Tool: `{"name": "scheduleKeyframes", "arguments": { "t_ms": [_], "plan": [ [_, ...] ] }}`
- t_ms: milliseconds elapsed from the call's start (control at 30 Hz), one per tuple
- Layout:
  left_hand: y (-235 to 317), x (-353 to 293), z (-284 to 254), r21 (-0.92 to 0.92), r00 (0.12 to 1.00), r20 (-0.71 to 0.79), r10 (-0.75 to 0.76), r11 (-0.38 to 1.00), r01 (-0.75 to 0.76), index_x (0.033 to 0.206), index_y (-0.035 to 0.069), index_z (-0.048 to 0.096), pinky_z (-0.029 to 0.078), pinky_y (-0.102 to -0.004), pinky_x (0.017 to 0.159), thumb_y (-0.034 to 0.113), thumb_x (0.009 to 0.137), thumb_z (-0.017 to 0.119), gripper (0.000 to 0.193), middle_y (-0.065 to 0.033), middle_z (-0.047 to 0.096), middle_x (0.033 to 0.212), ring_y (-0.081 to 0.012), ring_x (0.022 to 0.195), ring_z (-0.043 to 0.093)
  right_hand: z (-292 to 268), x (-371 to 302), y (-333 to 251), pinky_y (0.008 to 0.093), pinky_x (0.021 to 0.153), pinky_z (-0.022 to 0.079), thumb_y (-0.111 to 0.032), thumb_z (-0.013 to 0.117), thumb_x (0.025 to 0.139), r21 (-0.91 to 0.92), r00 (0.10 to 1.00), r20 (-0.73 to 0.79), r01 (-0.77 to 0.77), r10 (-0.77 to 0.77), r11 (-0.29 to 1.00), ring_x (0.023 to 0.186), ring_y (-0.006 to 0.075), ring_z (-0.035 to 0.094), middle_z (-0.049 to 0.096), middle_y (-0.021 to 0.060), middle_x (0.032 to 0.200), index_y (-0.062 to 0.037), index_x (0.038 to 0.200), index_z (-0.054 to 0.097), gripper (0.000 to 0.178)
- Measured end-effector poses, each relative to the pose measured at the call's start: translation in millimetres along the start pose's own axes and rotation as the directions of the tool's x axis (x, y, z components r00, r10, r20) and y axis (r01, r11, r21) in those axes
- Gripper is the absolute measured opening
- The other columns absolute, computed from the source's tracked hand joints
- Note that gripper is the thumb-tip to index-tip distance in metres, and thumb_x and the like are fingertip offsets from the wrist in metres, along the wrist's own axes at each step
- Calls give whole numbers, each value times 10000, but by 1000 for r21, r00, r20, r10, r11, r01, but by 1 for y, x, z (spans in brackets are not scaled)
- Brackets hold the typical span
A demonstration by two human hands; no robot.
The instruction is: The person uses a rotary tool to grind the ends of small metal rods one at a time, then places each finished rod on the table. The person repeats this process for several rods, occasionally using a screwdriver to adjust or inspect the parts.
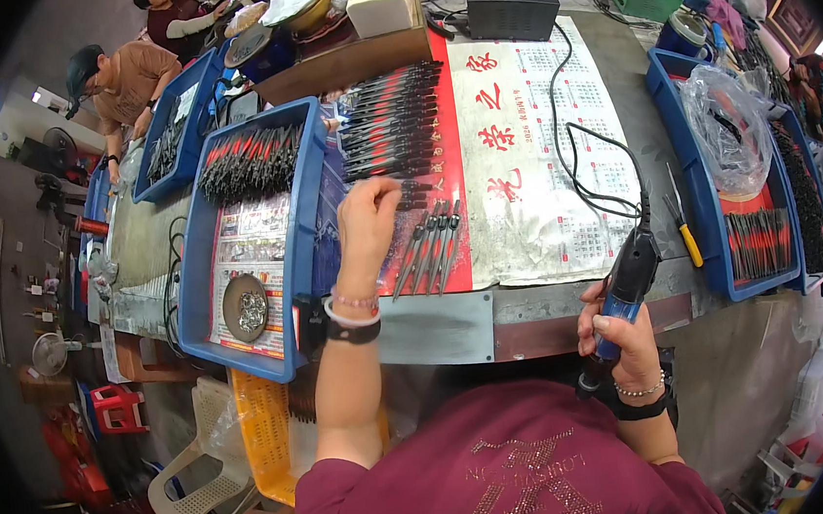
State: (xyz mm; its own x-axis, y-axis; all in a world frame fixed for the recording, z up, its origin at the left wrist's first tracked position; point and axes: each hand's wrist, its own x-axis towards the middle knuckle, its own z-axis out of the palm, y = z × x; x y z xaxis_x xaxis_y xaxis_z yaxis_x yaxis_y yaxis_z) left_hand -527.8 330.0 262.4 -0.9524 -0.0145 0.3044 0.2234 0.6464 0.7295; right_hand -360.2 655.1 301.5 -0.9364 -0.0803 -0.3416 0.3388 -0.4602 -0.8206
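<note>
My right hand (626, 336) is wrapped round a black and blue electric screwdriver (634, 272), whose tip points down toward me and whose cord runs up over the table. My left hand (369, 223) reaches over the table with its fingers pinched together; whatever they hold, if anything, is hidden. Just beyond it lie rows of slim black pen-like parts (392, 122) with red bands. Several more of these pen-like parts (430, 246) lie side by side just right of my left wrist, on a red and white calendar sheet (545, 157).
A blue tray (291, 331) on the left holds piled parts and a bowl of small metal pieces (246, 308). On the right stand another parts tray (722, 279) and a yellow-handled screwdriver (690, 244). A black power box (512, 8) sits behind. Two co-workers are at far left.
</note>
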Motion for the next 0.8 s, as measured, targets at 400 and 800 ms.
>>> {"name": "scheduleKeyframes", "arguments": {
  "t_ms": [400, 800],
  "plan": [
    [-24, 53, 34, 297, 963, 61, 262, 917, -268, 878, 55, 652, 453, -420, 819, 55, 746, 732, 154, -115, 589, 941, -334, 939, 562, -7, -11, -4, 277, 593, 513, -120, 721, 754, -11, 1000, -12, -27, 27, 1000, 602, 158, 615, 643, 124, 769, 36, 1111, 532, 433],
    [-13, 52, 3, 97, 954, -271, 127, 990, -105, 998, 47, 547, 447, -412, 773, 108, 932, 608, 108, -127, 616, 912, -322, 864, 600, 4, -11, -3, 280, 585, 524, -110, 717, 733, -31, 998, 10, -67, 67, 997, 587, 164, 616, 634, 134, 760, 40, 1094, 537, 430]
  ]
}}
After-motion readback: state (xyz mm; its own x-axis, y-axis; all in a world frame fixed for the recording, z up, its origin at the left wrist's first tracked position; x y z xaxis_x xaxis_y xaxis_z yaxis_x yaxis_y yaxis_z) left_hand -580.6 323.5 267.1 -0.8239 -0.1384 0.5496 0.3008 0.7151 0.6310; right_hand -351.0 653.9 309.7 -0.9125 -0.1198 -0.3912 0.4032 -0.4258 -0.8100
